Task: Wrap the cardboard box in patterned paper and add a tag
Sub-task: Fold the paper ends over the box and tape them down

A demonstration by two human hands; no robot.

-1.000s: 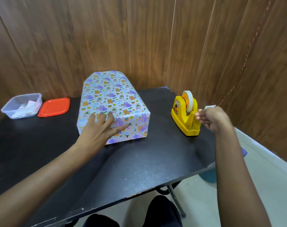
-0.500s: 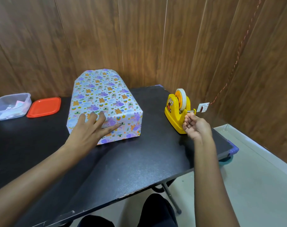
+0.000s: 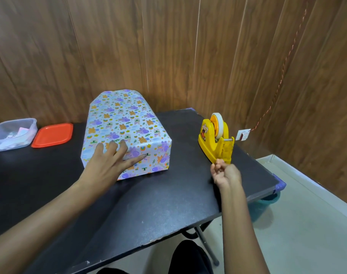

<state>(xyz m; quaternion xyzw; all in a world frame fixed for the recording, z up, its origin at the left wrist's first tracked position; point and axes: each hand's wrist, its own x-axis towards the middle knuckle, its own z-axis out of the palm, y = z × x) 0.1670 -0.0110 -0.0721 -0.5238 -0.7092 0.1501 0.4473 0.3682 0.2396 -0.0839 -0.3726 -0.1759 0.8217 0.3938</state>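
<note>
Cardboard box (image 3: pixel 127 127), already covered in patterned paper (image 3: pixel 119 113), sits mid-desk (image 3: pixel 149 204). The left hand (image 3: pixel 109 165) hasn't moved: grip apart, fingers flat on the near top edge, thumb across the near face, pinning the fold. The right hand (image 3: pixel 225 174) has dropped from beside the tape dispenser (image 3: pixel 212 135) to just near of it, grip pinched on what looks like a tape strip (image 3: pixel 226 152) drawn from the cutter, so taping the near flap is likely next; the tag (image 3: pixel 243 134) hangs untouched at far right.
</note>
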